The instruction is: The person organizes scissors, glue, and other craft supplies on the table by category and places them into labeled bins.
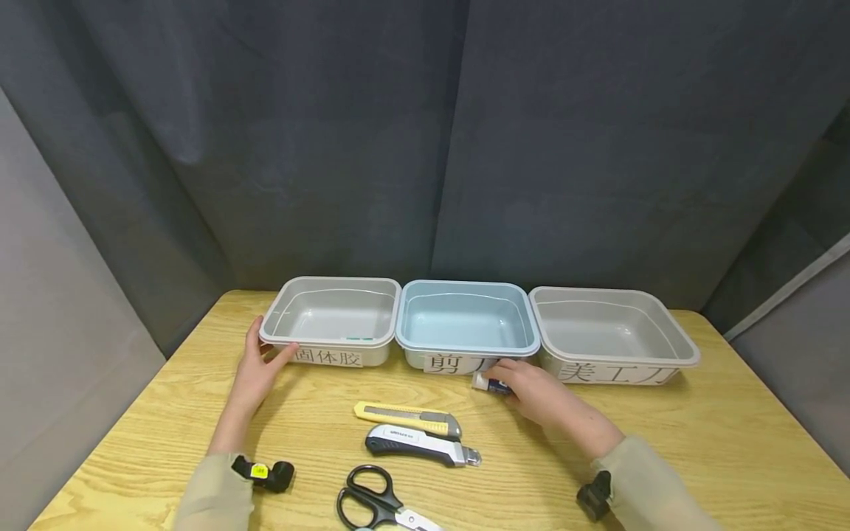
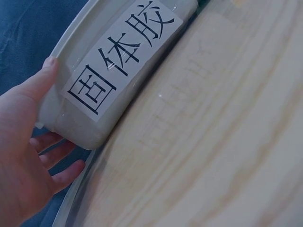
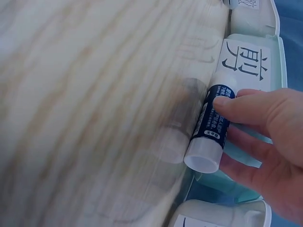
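At the left, a grey plastic bin (image 1: pixel 279 341) carries a white label (image 2: pixel 120 59) with black characters. My left hand (image 1: pixel 255 372) holds this bin's front left corner, its thumb at the front rim and fingers round the left side. My right hand (image 1: pixel 534 391) pinches a glue stick (image 3: pixel 213 118) with white ends and a dark blue wrapper, thumb on one side, fingers on the other. The glue stick lies sideways low over the table, before the light blue bin (image 1: pixel 468 350); whether it touches the wood I cannot tell.
A second grey bin (image 1: pixel 614 358) stands at the right end of the row. Nearer lie a yellow utility knife (image 1: pixel 405 417), a white and black utility knife (image 1: pixel 421 445) and black-handled scissors (image 1: pixel 381 503). The wooden table (image 1: pixel 531 479) ends behind at a dark curtain (image 1: pixel 332 147).
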### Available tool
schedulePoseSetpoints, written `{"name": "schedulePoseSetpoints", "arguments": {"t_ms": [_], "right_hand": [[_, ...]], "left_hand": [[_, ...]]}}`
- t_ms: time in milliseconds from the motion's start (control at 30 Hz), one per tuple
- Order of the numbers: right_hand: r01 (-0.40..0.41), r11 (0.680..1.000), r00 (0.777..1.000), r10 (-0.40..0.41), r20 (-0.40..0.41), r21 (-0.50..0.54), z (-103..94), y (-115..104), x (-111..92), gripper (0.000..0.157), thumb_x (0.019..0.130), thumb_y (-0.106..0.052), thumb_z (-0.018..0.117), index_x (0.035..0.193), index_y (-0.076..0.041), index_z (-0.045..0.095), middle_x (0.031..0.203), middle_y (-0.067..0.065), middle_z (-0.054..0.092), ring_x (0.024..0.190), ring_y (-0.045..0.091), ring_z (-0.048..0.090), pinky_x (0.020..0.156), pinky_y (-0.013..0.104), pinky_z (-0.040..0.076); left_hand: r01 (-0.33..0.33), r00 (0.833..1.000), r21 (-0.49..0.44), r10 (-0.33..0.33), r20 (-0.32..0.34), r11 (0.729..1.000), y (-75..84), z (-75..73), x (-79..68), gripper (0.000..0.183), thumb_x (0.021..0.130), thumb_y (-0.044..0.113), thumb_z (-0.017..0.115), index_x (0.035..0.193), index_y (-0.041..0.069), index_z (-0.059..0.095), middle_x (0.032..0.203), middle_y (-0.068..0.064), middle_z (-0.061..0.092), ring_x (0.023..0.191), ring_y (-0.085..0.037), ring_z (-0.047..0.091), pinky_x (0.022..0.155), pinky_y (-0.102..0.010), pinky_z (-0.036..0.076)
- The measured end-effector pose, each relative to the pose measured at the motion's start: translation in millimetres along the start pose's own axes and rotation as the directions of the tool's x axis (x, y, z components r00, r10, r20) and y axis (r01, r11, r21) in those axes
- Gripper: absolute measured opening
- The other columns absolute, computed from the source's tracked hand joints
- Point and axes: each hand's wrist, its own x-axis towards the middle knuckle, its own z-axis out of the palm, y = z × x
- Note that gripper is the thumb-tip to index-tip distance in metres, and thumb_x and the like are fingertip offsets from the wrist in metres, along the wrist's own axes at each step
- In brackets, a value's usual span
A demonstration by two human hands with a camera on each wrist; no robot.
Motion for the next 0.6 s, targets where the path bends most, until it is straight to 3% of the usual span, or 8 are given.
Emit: {"name": "schedulePoseSetpoints", "arguments": {"t_ms": [433,600], "right_hand": [[-0.079,0.997,0.993,0.077,0.093,0.017,-4.1,-5.1,1.7,0.040,0.072,0.001,0.071,0.109,-0.013,0.062,0.099,0.004,0.061,0.088,0.020,0.060,0.075,0.035,0.051],[-0.062,0.997,0.993,0.056,0.107,0.052,-7.9,-11.6,4.3,0.040,0.072,0.003,0.070,0.109,-0.011,0.063,0.100,0.003,0.061,0.091,0.019,0.060,0.078,0.034,0.051]], "left_hand": [[0.013,0.999,0.054,-0.015,0.040,0.998,0.3,-7.2,3.2,0.094,0.084,0.042,0.061,0.147,0.016,-0.004,0.142,-0.025,0.026,0.125,-0.039,0.034,0.100,-0.051,0.033],[0.009,0.999,0.084,-0.014,0.053,0.996,1.2,-9.1,4.8,0.093,0.084,0.042,0.061,0.147,0.015,-0.003,0.141,-0.025,0.027,0.122,-0.039,0.037,0.098,-0.051,0.034]]}}
